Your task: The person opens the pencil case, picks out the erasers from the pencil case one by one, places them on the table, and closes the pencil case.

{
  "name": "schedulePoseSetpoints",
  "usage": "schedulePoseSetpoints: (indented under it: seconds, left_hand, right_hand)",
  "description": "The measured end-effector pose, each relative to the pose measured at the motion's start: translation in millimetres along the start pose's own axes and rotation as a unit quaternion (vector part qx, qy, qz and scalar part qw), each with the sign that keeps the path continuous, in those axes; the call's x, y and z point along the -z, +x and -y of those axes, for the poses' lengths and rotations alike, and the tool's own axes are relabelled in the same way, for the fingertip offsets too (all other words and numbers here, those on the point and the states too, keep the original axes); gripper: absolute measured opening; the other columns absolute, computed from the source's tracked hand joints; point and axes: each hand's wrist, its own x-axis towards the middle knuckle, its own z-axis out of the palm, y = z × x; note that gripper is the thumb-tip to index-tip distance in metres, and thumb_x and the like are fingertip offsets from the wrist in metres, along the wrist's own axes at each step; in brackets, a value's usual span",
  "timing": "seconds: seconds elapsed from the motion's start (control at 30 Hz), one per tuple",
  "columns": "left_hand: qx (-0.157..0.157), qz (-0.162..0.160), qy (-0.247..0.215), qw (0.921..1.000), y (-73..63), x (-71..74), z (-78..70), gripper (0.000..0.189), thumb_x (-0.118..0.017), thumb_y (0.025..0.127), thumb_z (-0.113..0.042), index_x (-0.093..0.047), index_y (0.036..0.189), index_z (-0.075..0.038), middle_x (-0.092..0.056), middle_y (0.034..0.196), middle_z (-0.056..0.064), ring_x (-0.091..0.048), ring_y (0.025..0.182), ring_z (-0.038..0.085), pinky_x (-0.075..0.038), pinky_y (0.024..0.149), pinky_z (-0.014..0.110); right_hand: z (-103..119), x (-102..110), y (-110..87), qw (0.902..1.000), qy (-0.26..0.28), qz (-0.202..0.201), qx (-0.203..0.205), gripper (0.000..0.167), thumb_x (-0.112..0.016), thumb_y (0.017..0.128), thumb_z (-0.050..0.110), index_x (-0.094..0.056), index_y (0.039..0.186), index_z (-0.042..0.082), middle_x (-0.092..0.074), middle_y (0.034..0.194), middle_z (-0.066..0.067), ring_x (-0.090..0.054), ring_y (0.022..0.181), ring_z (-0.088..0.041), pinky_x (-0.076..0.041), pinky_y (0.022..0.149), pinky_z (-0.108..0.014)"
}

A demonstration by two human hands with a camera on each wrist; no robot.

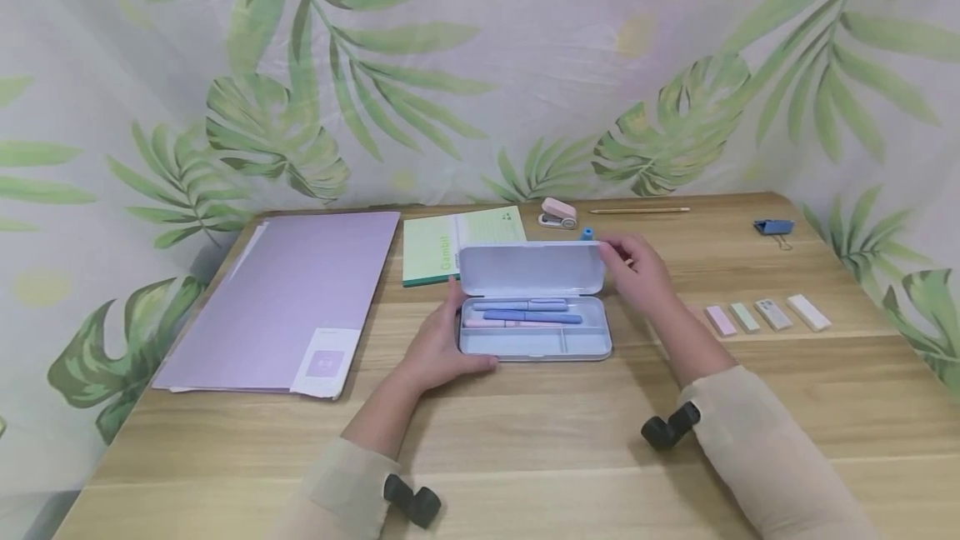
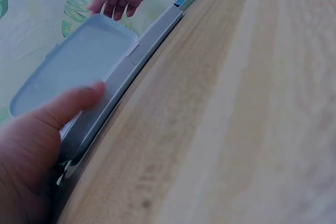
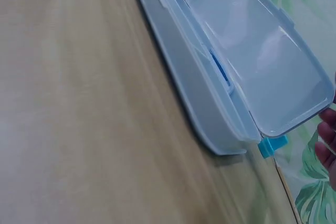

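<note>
A pale blue pencil case [image 1: 513, 343] lies on the table with its lid [image 1: 531, 270] raised on the far side. Several pens, among them a blue pen [image 1: 532, 317] and a pale blue pen [image 1: 520, 305], lie in its back compartment; the front compartments hold nothing visible. My left hand [image 1: 437, 346] grips the case's left end, thumb along the front and fingers at the side. At the lid's upper right corner, my right hand [image 1: 642, 277] holds the edge between thumb and fingers. The left wrist view shows the left thumb [image 2: 79, 103] over the case's front wall.
A purple folder [image 1: 300, 298] lies at left, and a green notebook [image 1: 427, 248] behind the case. Farther back are a pink stapler [image 1: 558, 213], a blue-capped item [image 1: 587, 234] and a pencil [image 1: 637, 210]. At right sit a binder clip [image 1: 774, 227] and several small blocks, including a white one [image 1: 808, 312].
</note>
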Motion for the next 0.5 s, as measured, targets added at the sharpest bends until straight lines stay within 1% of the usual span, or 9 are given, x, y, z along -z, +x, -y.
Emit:
schedulePoseSetpoints:
  seconds: [0.07,0.13,0.2,0.27,0.3,0.33,0.4,0.43,0.5]
  left_hand:
    - [0.007,-0.001,-0.014,0.9999,-0.9,1.4,0.5,0.126,-0.081,0.075,-0.044,0.007,0.157,-0.008,-0.039,0.154,0.017,-0.033,0.145,0.034,-0.026,0.12,0.051]
    - [0.011,-0.003,-0.029,0.9995,-1.8,2.9,1.6,0.111,-0.07,0.086,-0.043,0.007,0.157,-0.008,-0.037,0.155,0.018,-0.03,0.146,0.036,-0.022,0.121,0.053]
    - [0.012,-0.003,-0.039,0.9992,-2.5,4.5,1.8,0.095,-0.058,0.094,-0.041,0.004,0.158,-0.008,-0.032,0.158,0.02,-0.027,0.147,0.038,-0.02,0.121,0.054]
    - [0.01,0.001,-0.042,0.9991,-2.6,5.0,2.4,0.083,-0.048,0.099,-0.042,-0.001,0.158,-0.007,-0.026,0.16,0.02,-0.024,0.149,0.037,-0.02,0.122,0.053]
    - [0.012,0.004,-0.041,0.9991,-2.4,5.0,2.2,0.079,-0.044,0.1,-0.043,-0.004,0.158,-0.007,-0.024,0.161,0.019,-0.023,0.149,0.036,-0.019,0.122,0.052]
    - [0.014,0.006,-0.04,0.9991,-2.3,4.9,1.7,0.077,-0.042,0.101,-0.044,-0.007,0.158,-0.007,-0.022,0.162,0.018,-0.022,0.15,0.035,-0.019,0.122,0.052]
    - [0.019,0.01,-0.036,0.9991,-1.7,3.9,1.0,0.076,-0.042,0.1,-0.047,-0.012,0.158,-0.007,-0.022,0.163,0.015,-0.022,0.15,0.032,-0.02,0.122,0.049]
    - [0.021,0.012,-0.034,0.9991,-1.5,3.3,0.5,0.077,-0.044,0.1,-0.048,-0.013,0.157,-0.006,-0.022,0.163,0.014,-0.021,0.151,0.031,-0.019,0.123,0.049]
    - [0.023,0.015,-0.027,0.9993,-1.1,2.3,-0.4,0.082,-0.049,0.097,-0.049,-0.015,0.157,-0.005,-0.023,0.163,0.014,-0.022,0.151,0.031,-0.019,0.123,0.048]
  right_hand:
    - [-0.9,1.6,-9.3,0.9995,0.025,-0.017,0.008,0.04,-0.048,0.103,0.03,-0.065,0.116,-0.004,-0.059,0.112,-0.018,-0.05,0.1,-0.019,-0.043,0.086,-0.029]
    - [-2.1,3.1,-19.1,0.9986,0.048,-0.023,0.008,0.039,-0.05,0.103,0.028,-0.067,0.106,-0.006,-0.061,0.112,-0.019,-0.051,0.102,-0.017,-0.042,0.088,-0.028]
    - [-4.6,3.8,-28.7,0.9978,0.065,-0.012,0.0,0.039,-0.053,0.101,0.028,-0.068,0.095,-0.008,-0.062,0.115,-0.018,-0.052,0.107,-0.018,-0.042,0.092,-0.028]
    - [-8.8,3.7,-38.1,0.9978,0.065,0.014,-0.009,0.038,-0.058,0.099,0.03,-0.067,0.089,-0.006,-0.061,0.119,-0.017,-0.053,0.111,-0.021,-0.042,0.094,-0.031]
    - [-12.0,3.1,-42.5,0.9977,0.059,0.028,-0.013,0.036,-0.06,0.097,0.031,-0.066,0.089,-0.004,-0.061,0.122,-0.016,-0.053,0.112,-0.022,-0.043,0.094,-0.032]
    - [-15.6,2.3,-46.1,0.9975,0.053,0.044,-0.016,0.033,-0.063,0.096,0.031,-0.066,0.09,-0.001,-0.06,0.125,-0.015,-0.055,0.112,-0.024,-0.043,0.094,-0.034]
    - [-24.0,0.2,-51.1,0.9966,0.041,0.071,-0.007,0.028,-0.066,0.094,0.029,-0.067,0.099,0.002,-0.058,0.13,-0.016,-0.055,0.117,-0.031,-0.046,0.098,-0.041]
    - [-28.1,-0.6,-53.0,0.996,0.028,0.085,-0.002,0.03,-0.065,0.094,0.03,-0.067,0.108,0.004,-0.056,0.134,-0.016,-0.054,0.12,-0.034,-0.046,0.1,-0.045]
    - [-34.4,-1.6,-55.8,0.9939,0.014,0.109,0.004,0.04,-0.064,0.094,0.031,-0.062,0.126,0.006,-0.051,0.143,-0.018,-0.048,0.131,-0.038,-0.04,0.109,-0.052]
